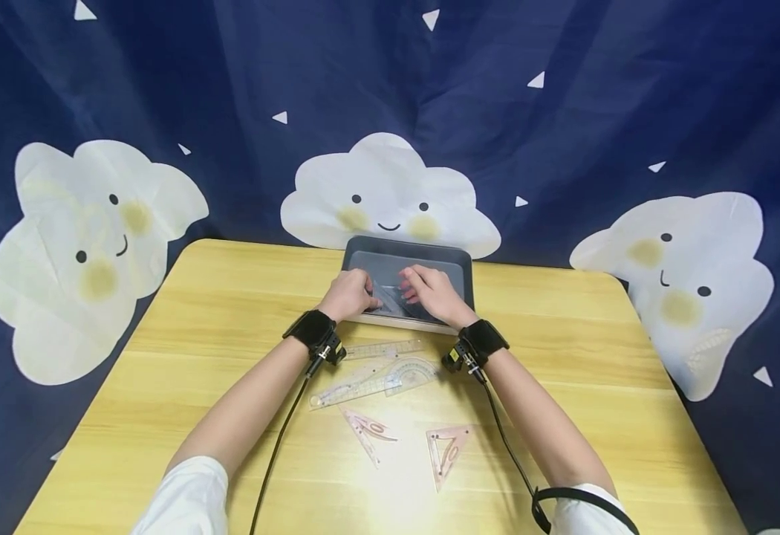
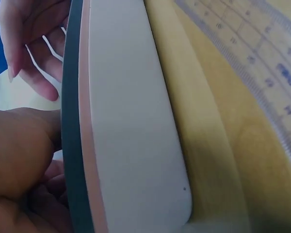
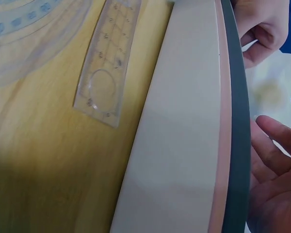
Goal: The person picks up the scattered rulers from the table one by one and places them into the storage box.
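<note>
A shallow dark grey tray [image 1: 403, 260] with a pale outer side stands at the far edge of the table. Over its left part my left hand [image 1: 352, 295] pinches the edge of a clear plastic piece [image 1: 390, 299], which looks triangular. To the right of that piece is my right hand [image 1: 434, 294], its fingers loosely bent and apart, holding nothing visible. Both wrist views show the tray's side wall [image 2: 121, 116] hiding part of the hands. The right wrist view shows the loose fingers of the right hand [image 3: 276, 170] behind the rim.
Nearer me lie a clear straight ruler [image 1: 385, 348], a longer clear ruler [image 1: 346, 392] and a clear protractor [image 1: 411, 375] overlapping it. Two pinkish set squares [image 1: 365, 432] lie closer still. Cables run from both wrist cameras. A dark blue cloth [image 1: 390, 74] hangs behind the table.
</note>
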The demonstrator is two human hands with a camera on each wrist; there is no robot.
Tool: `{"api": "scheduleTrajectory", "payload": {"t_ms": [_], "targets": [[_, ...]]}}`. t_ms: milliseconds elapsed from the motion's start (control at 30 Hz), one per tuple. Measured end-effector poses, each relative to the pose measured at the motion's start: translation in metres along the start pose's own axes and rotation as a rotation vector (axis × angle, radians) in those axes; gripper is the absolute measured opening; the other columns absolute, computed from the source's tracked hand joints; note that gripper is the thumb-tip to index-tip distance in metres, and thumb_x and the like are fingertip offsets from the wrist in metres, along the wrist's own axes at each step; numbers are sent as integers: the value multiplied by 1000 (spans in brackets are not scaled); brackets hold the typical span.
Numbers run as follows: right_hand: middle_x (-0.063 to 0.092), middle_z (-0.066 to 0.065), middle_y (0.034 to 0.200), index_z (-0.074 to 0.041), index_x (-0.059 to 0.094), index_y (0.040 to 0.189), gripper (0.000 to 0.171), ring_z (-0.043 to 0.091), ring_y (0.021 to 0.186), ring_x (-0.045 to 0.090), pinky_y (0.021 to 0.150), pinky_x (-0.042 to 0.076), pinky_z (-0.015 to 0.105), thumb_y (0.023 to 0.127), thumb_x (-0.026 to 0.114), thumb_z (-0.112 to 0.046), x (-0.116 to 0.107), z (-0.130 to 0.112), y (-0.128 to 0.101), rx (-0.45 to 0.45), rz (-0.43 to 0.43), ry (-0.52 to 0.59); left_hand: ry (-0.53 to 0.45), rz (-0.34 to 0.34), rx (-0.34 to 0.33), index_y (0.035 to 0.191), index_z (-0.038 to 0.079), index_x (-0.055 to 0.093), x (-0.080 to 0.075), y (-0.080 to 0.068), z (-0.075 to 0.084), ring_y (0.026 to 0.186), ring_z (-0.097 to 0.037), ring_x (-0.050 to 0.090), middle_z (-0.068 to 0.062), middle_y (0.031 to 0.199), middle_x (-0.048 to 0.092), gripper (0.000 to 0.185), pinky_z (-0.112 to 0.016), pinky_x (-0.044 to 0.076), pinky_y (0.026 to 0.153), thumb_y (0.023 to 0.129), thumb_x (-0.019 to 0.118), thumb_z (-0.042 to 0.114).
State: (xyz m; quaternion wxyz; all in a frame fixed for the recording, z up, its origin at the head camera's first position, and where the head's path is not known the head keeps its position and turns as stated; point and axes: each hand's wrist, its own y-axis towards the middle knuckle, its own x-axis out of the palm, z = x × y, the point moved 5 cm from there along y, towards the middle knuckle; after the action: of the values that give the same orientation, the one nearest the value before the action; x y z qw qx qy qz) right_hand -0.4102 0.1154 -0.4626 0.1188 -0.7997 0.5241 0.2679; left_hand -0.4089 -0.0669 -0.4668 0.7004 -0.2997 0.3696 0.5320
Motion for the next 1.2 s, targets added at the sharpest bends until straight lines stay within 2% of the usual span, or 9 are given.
{"api": "scheduleTrajectory", "payload": {"t_ms": [133,333,433,667,900,1133,1200], "targets": [[72,23,115,5,63,134,46,31,91,75,81,62,40,116,38,-29,-1,2,-4,4,16,-7,26,-26,-2,74,8,56,0,0,1,71,-21,52,0,70,51,39,-33,41,68,85,89,25],[69,23,121,4,65,132,45,29,84,73,73,61,39,116,40,-29,-5,3,-9,-5,73,-2,46,-44,-5,80,8,58,0,-1,1,78,-23,56,-2,78,57,42,-36,46,73,81,93,33],[69,21,119,3,66,130,44,29,83,73,72,61,39,115,41,-30,-8,4,-11,-8,97,5,45,-32,12,79,8,58,0,0,3,76,-22,56,-1,76,57,44,-35,46,72,79,94,35],[71,22,118,5,66,128,43,29,82,73,70,61,37,115,42,-28,-11,9,-16,-10,113,30,26,-53,29,69,11,50,3,0,7,67,-17,44,4,64,43,49,-31,39,69,81,93,33],[70,24,115,5,66,129,42,30,80,72,67,61,37,115,43,-28,-15,11,-22,5,131,54,-4,-66,27,79,9,61,3,-3,10,77,-21,56,-1,76,60,39,-35,48,78,81,92,32],[72,28,111,6,67,128,43,39,77,71,67,61,47,114,45,-28,-24,7,-32,-22,170,60,-107,-64,41,90,6,63,-8,-9,15,78,-23,58,-7,84,64,33,-34,46,74,87,87,29],[71,30,112,7,66,128,42,42,79,71,69,61,51,114,45,-26,-26,0,-39,-20,163,79,-119,-58,53,93,6,63,-11,-13,17,79,-22,60,-7,86,65,31,-34,46,74,90,84,29]]}}
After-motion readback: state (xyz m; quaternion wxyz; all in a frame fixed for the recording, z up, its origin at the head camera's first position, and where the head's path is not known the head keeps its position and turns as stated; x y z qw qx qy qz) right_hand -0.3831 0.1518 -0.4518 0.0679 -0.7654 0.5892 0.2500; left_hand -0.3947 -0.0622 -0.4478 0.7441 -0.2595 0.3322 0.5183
